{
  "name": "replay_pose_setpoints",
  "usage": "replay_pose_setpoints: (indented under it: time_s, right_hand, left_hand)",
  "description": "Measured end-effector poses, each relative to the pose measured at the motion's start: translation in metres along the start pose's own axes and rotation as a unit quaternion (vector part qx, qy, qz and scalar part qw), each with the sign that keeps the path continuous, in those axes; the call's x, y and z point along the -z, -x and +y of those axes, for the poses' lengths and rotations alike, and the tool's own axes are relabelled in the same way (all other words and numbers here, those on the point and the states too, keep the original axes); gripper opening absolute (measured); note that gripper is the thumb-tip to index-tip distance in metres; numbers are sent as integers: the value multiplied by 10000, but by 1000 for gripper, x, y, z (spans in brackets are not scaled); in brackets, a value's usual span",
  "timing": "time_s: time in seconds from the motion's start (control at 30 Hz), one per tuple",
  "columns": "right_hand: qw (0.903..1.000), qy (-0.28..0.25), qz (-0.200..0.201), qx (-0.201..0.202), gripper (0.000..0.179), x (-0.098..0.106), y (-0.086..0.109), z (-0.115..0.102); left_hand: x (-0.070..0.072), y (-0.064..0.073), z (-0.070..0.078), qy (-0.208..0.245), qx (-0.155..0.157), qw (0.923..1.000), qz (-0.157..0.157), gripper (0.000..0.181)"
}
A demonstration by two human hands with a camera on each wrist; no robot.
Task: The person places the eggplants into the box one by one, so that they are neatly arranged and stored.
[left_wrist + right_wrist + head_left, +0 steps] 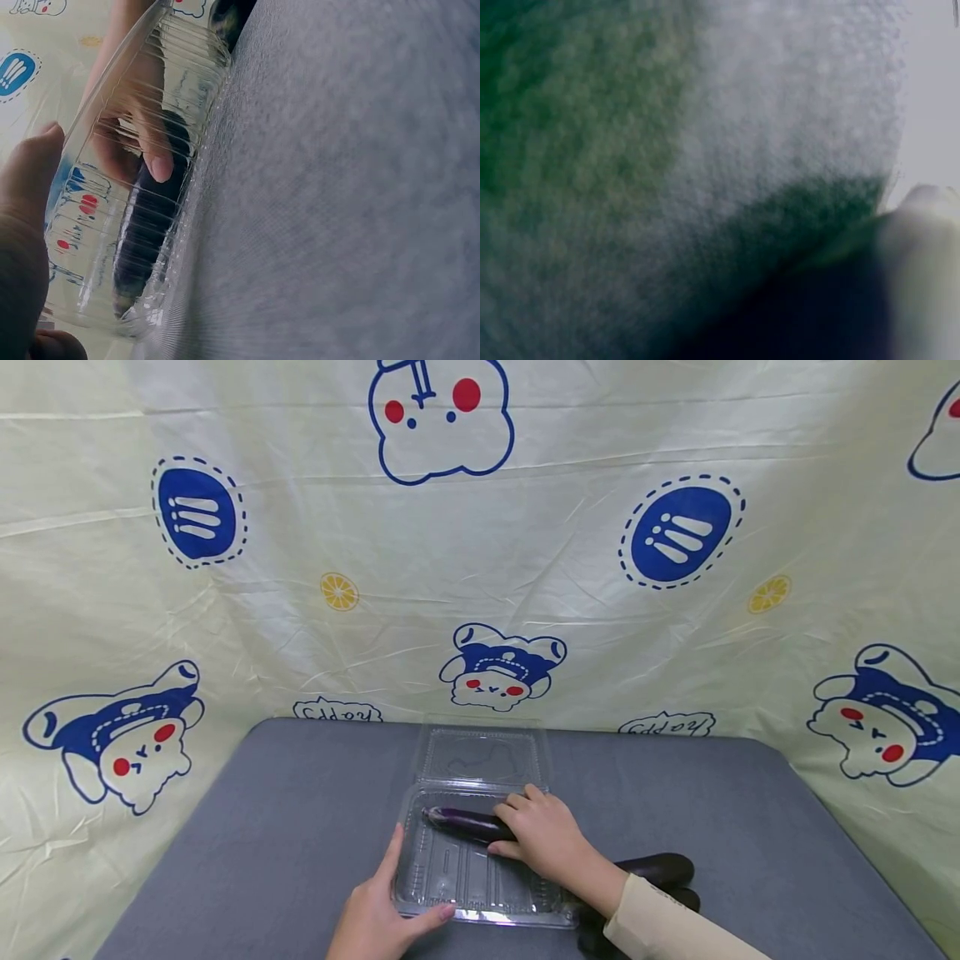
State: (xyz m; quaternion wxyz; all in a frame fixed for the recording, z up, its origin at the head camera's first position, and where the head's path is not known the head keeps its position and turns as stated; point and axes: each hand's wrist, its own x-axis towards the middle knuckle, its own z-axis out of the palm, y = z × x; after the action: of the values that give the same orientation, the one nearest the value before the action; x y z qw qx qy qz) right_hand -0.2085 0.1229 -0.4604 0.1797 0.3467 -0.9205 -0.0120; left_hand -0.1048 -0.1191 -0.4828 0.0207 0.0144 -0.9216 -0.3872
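Observation:
A clear plastic clamshell container (517,917) lies on the table with its lid (480,758) folded back on the far side. My right hand (546,837) grips a dark purple eggplant (463,823) over the tray, thumb on its near side and fingers over the top. The eggplant points left, and the hand covers its right end. At the tray's near left corner is my left hand (378,906), its thumb along the front rim and a straight finger beside the left wall. Through the clear wall, the left wrist view shows the eggplant (142,232) low inside the tray.
More eggplants (663,868) lie to the right of the container, partly hidden under my right forearm. Grey cloth (300,810) covers the table, and a printed cream curtain (570,552) hangs behind it. The right wrist view is mostly blurred.

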Motion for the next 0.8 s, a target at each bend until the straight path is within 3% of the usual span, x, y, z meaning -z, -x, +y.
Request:
replay_pose_setpoints:
  time_s: [0.27,0.57,0.8]
  right_hand:
    - [9993,-304,-172,-158,51,6,1,1]
    - [9980,-482,211,-351,52,32,11,17]
    - [9932,-731,-403,-817,58,50,37,49]
  left_hand:
    - [1,1,-2,61,-114,9999,-2,122]
    - [0,1,-3,92,-53,9999,-49,123]
    - [1,0,-2,92,145,9998,-106,124]
